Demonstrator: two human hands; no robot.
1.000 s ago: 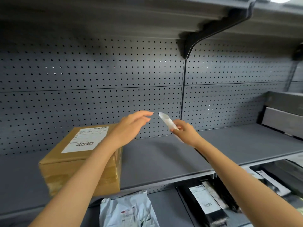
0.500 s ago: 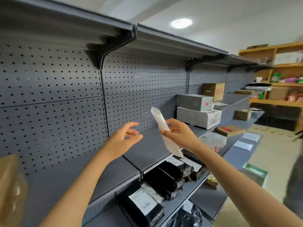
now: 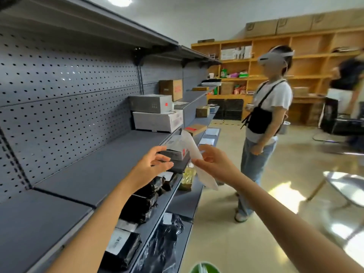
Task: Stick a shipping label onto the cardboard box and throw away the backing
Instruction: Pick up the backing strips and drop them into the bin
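Note:
My right hand (image 3: 215,164) pinches a white translucent sheet of label backing (image 3: 204,174), which stands up above the fingers and hangs down below them. My left hand (image 3: 151,164) is open just left of it, fingers spread toward the sheet without touching it. Both hands hover over the front edge of the grey metal shelf (image 3: 110,166). The labelled cardboard box is out of view. A green rim (image 3: 204,268), possibly a bin, shows at the bottom edge.
Grey and white boxes (image 3: 157,115) are stacked further along the shelf. Black mailer bags (image 3: 141,205) fill the lower shelf. A person with a headset (image 3: 264,123) stands in the aisle to the right. Wooden shelving (image 3: 275,62) lines the far wall. A round table (image 3: 346,186) sits at right.
My view has swung right, away from the labelled box and along the aisle. Both hands moved with it; the right hand keeps hold of the backing, the left stays open beside it.

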